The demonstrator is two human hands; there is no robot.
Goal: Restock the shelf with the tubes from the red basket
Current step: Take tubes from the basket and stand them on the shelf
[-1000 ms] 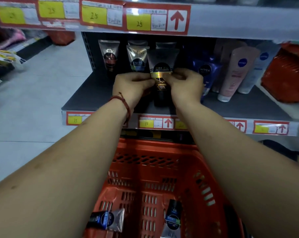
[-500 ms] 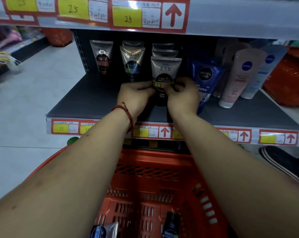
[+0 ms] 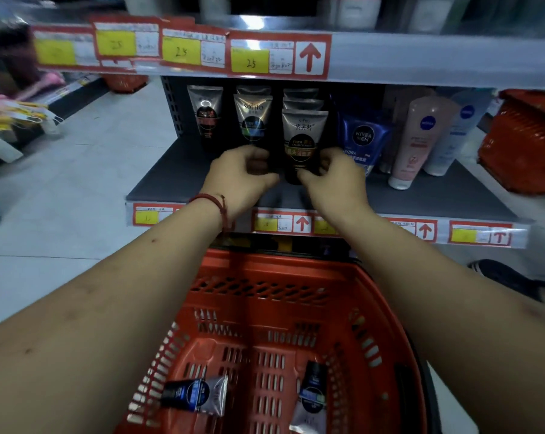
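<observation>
Gold-label tube (image 3: 302, 142) stands cap-down on the shelf (image 3: 177, 180) at centre frame, at the front of its row, between the Sofito tube (image 3: 253, 120) and the Nivea Men tube (image 3: 362, 142). Right hand (image 3: 335, 183) pinches its lower end; left hand (image 3: 241, 180) is curled just left of it, contact can't be told. Red basket (image 3: 265, 264) at bottom of frame holds a blue-label tube (image 3: 196, 394) and a second tube (image 3: 312, 393).

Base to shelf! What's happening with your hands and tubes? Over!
Right hand pinches front tube, upright on shelf. Left hand curled beside it, grip unclear. Two tubes left in red basket.
</observation>
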